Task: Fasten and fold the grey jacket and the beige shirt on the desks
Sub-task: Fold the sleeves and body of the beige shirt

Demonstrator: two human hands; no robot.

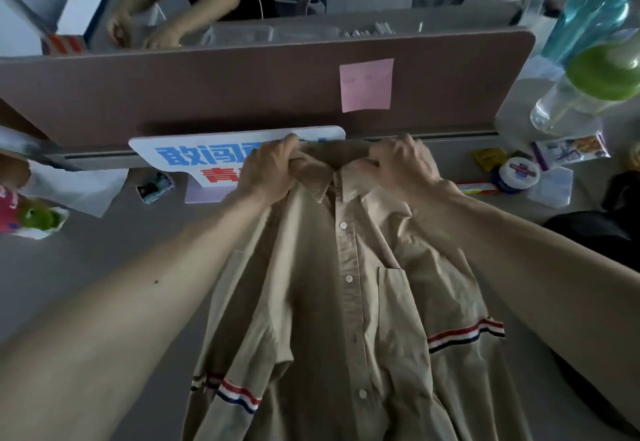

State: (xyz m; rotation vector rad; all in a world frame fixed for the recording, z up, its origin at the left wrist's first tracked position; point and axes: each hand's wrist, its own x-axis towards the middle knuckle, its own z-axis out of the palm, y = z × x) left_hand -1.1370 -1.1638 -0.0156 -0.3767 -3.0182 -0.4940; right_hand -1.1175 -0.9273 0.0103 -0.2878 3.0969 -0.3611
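The beige shirt (pixel 349 302) hangs from my hands over the grey desk (pixel 104 267), front facing me, its buttons fastened down the placket. Red, white and blue stripes band both short sleeves. My left hand (pixel 270 170) grips the shirt's left shoulder beside the collar. My right hand (pixel 401 163) grips the right shoulder at the same height. The collar sits between the two hands, near the brown divider (pixel 207 94). No grey jacket can be made out in this view.
A white sign with blue and red characters (pixel 207 153) leans at the divider behind the shirt; a pink note (pixel 366 84) sticks on it. Bottles (pixel 588 73), a round tub (pixel 519 172) and packets stand right, a dark bag (pixel 609 226) too. Another person's arms work across the divider.
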